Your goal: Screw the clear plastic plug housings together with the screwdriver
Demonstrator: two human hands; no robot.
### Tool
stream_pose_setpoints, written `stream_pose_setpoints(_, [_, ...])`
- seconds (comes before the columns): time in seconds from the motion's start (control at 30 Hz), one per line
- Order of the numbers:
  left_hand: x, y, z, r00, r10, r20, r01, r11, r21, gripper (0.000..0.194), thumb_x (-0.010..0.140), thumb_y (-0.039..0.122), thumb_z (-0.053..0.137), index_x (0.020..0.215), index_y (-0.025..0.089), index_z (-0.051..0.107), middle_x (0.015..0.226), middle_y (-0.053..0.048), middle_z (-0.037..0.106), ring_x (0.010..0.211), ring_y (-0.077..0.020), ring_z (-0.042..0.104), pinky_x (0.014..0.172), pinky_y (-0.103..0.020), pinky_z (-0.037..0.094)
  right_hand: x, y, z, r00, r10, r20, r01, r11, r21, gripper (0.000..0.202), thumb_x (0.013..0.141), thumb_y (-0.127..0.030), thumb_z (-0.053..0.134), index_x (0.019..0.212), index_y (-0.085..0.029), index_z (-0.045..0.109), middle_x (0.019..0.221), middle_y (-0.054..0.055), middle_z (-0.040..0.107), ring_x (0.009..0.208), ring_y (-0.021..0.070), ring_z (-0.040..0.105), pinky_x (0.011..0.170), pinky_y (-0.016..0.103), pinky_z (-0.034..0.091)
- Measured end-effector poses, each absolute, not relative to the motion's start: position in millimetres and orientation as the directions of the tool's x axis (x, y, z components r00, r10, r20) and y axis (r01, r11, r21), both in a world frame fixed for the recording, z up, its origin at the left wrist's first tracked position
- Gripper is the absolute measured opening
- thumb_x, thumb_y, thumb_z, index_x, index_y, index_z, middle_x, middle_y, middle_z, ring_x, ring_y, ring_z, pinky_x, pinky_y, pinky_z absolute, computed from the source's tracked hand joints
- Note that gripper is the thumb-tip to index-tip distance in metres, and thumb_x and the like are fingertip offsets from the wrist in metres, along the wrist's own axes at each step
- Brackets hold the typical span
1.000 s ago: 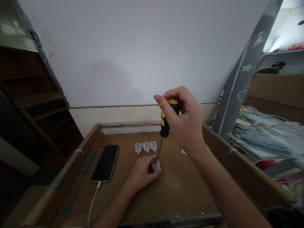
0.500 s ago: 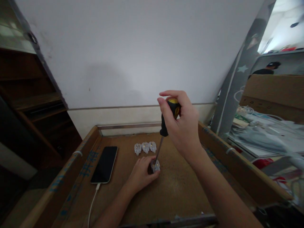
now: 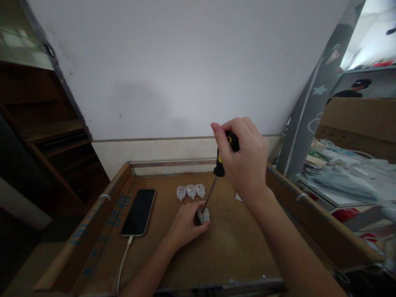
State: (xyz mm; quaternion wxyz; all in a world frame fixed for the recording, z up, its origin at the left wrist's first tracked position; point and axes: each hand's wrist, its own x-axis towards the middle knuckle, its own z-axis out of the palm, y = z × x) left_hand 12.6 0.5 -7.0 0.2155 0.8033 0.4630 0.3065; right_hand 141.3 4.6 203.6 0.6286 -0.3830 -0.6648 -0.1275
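My right hand (image 3: 246, 154) is closed round the black and yellow handle of a screwdriver (image 3: 219, 167), which leans with its top to the right. Its tip meets a small clear plastic plug (image 3: 203, 215) with brass-coloured metal inside. Thumb and fingers of my left hand (image 3: 187, 222) pinch that plug against the brown board. Just behind it, three similar clear plugs (image 3: 191, 191) stand in a row. Part of another clear piece (image 3: 238, 197) shows beside my right wrist, mostly hidden by the hand.
A black phone (image 3: 138, 212) with a white cable (image 3: 123, 260) lies at left. Raised cardboard sides (image 3: 321, 225) border the brown work surface (image 3: 235, 251). A white panel (image 3: 185, 74) stands behind. Plastic-wrapped goods (image 3: 349, 169) are piled at right, and a person (image 3: 352, 89) is far back.
My right hand has turned about the screwdriver and shifted slightly right, tilting the handle further. A clear piece now shows by the wrist. My left hand still holds the plug.
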Motion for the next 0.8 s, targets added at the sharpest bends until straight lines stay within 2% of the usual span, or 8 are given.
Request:
stream_pose_setpoints(0.13, [11.7, -0.9, -5.0, 0.387, 0.875, 0.291, 0.605, -0.479, 0.636, 0.051, 0.075, 0.03, 0.063, 0.123, 0.023, 0.048, 0.115, -0.005, 0.061, 0.102, -0.0242, 0.056, 0.092, -0.036, 0.041, 138.7, 1.8, 204.0, 0.02, 0.55, 0.835, 0.261, 0.803, -0.535, 0.024, 0.088, -0.034, 0.049, 0.069, -0.021, 0.042, 0.059, -0.004, 0.044, 0.053, 0.0089, 0.044, 0.054, 0.024, 0.036])
stream_pose_setpoints(0.27, [10.3, -2.3, -4.2, 0.401, 0.863, 0.307, 0.585, -0.499, 0.639, 0.054, 0.076, 0.029, 0.063, 0.127, 0.024, 0.045, 0.117, -0.005, 0.06, 0.103, -0.023, 0.055, 0.092, -0.035, 0.041, 149.2, 5.9, 212.7, -0.473, 0.647, 0.598, -0.344, 0.489, -0.802, 0.028, 0.08, -0.029, 0.054, 0.058, -0.021, 0.038, 0.043, -0.008, 0.034, 0.038, 0.0079, 0.037, 0.044, 0.023, 0.037])
stream_pose_setpoints(0.33, [9.9, -2.4, -3.8, 0.42, 0.852, 0.312, 0.574, -0.516, 0.636, 0.054, 0.077, 0.029, 0.062, 0.128, 0.025, 0.045, 0.118, -0.004, 0.06, 0.105, -0.0222, 0.054, 0.094, -0.035, 0.04, 152.3, 7.1, 215.0, -0.605, 0.599, 0.525, -0.331, 0.411, -0.85, 0.027, 0.078, -0.029, 0.053, 0.057, -0.021, 0.038, 0.042, -0.008, 0.034, 0.038, 0.0085, 0.037, 0.044, 0.024, 0.038])
stream_pose_setpoints(0.43, [10.5, -0.7, -4.0, 0.439, 0.851, 0.288, 0.591, -0.515, 0.621, 0.043, 0.081, 0.031, 0.06, 0.123, 0.025, 0.051, 0.116, -0.004, 0.06, 0.105, -0.0222, 0.054, 0.093, -0.036, 0.04, 147.6, 6.4, 211.0, -0.213, 0.682, 0.7, 0.046, 0.722, -0.69, 0.027, 0.079, -0.03, 0.055, 0.058, -0.02, 0.043, 0.052, -0.004, 0.042, 0.05, 0.0095, 0.042, 0.052, 0.024, 0.039])
stream_pose_setpoints(0.5, [11.4, 1.0, -5.2, 0.439, 0.856, 0.273, 0.608, -0.507, 0.611, 0.035, 0.084, 0.031, 0.057, 0.118, 0.025, 0.055, 0.113, -0.004, 0.061, 0.104, -0.0221, 0.054, 0.091, -0.036, 0.04, 141.1, 4.0, 204.9, 0.116, 0.429, 0.896, 0.444, 0.785, -0.433, 0.025, 0.081, -0.028, 0.057, 0.06, -0.018, 0.046, 0.06, -0.002, 0.046, 0.059, 0.0096, 0.044, 0.058, 0.024, 0.038])
stream_pose_setpoints(0.57, [12.2, 2.3, -7.2, 0.437, 0.854, 0.28, 0.613, -0.511, 0.602, 0.033, 0.088, 0.03, 0.052, 0.121, 0.025, 0.054, 0.113, -0.004, 0.062, 0.104, -0.0217, 0.054, 0.091, -0.036, 0.041, 136.2, -0.4, 199.0, 0.184, 0.182, 0.966, 0.638, 0.726, -0.258, 0.023, 0.083, -0.026, 0.057, 0.064, -0.018, 0.048, 0.064, -0.001, 0.048, 0.062, 0.0089, 0.045, 0.061, 0.024, 0.038])
stream_pose_setpoints(0.67, [12.7, 2.7, -10.3, 0.427, 0.849, 0.312, 0.61, -0.525, 0.594, 0.041, 0.09, 0.026, 0.046, 0.132, 0.027, 0.043, 0.114, -0.004, 0.062, 0.102, -0.0216, 0.055, 0.09, -0.037, 0.041, 136.2, -8.6, 195.4, 0.191, 0.279, 0.941, 0.504, 0.795, -0.338, 0.024, 0.087, -0.026, 0.052, 0.065, -0.018, 0.047, 0.056, -0.004, 0.045, 0.051, 0.0063, 0.041, 0.051, 0.021, 0.034])
stream_pose_setpoints(0.8, [12.6, 2.1, -12.4, 0.398, 0.858, 0.325, 0.595, -0.511, 0.621, 0.046, 0.09, 0.026, 0.047, 0.135, 0.027, 0.038, 0.116, -0.005, 0.061, 0.104, -0.0221, 0.055, 0.091, -0.037, 0.041, 147.2, -13.8, 200.7, -0.205, 0.668, 0.715, -0.175, 0.694, -0.699, 0.031, 0.085, -0.033, 0.051, 0.06, -0.02, 0.039, 0.045, -0.007, 0.04, 0.039, 0.0065, 0.04, 0.04, 0.02, 0.033])
